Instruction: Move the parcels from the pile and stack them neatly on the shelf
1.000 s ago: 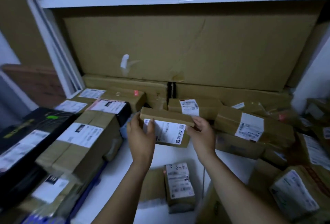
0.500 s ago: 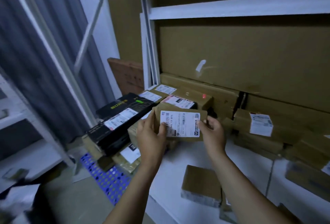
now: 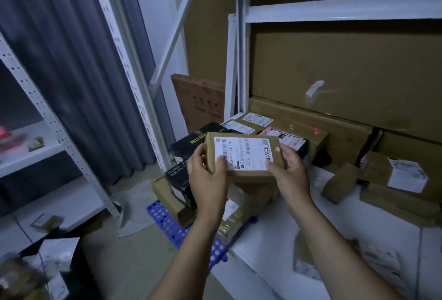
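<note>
**Desk:** What are the hands doing?

**Operator:** Both are on one brown parcel (image 3: 241, 155). My left hand (image 3: 207, 180) grips its left end, fingers curled round the edge and thumb on the rim of the white label (image 3: 246, 149). My right hand (image 3: 290, 173) grips the right end, thumb on the label's lower corner. The label faces me.

**Desk:** Where does that put the parcel?

**Operator:** Between the two hands, held up in front of the pile (image 3: 251, 194). The pile sits just below and behind both hands.

**Desk:** What else is close?

**Operator:** A black box (image 3: 185, 148) lies just behind my left hand. A blue crate (image 3: 165, 218) is below the left wrist, on the floor. A small box (image 3: 339, 186) lies tilted near my right hand, on its right. A labelled box (image 3: 394, 173) is further right again. A white deck (image 3: 263, 259) runs under my right forearm.

**Desk:** And the shelf?

**Operator:** The shelf (image 3: 33, 154) stands well to the left of my left hand, with a grey curtain (image 3: 71, 72) behind it. What is on it is too blurred to tell. A big cardboard sheet (image 3: 346, 72) stands above and behind my right hand.
</note>
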